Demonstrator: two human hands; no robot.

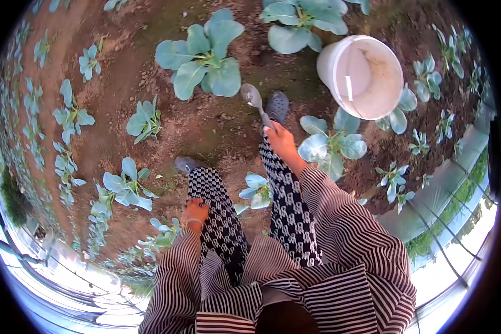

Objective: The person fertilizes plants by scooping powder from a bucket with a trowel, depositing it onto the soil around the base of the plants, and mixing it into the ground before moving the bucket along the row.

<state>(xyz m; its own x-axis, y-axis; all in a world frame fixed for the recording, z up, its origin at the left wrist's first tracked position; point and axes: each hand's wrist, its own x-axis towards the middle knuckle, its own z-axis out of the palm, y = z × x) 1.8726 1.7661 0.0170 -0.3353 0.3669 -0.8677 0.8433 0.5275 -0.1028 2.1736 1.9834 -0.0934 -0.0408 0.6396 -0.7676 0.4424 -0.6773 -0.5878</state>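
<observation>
In the head view my right hand is wrapped round the handle of a metal spoon. The spoon's bowl points away from me, just above the soil and beside my right shoe. A large leafy cabbage-like plant grows just beyond the bowl, to its left. Another leafy plant stands to the right of my right hand. My left hand is curled closed beside my left shin, low over the ground. Whatever its fingers may hold is hidden.
A white bucket tilts among the plants at the upper right, with a pale stick-like piece inside. Rows of young plants run through brown soil on both sides. Plastic sheeting edges the bed at right.
</observation>
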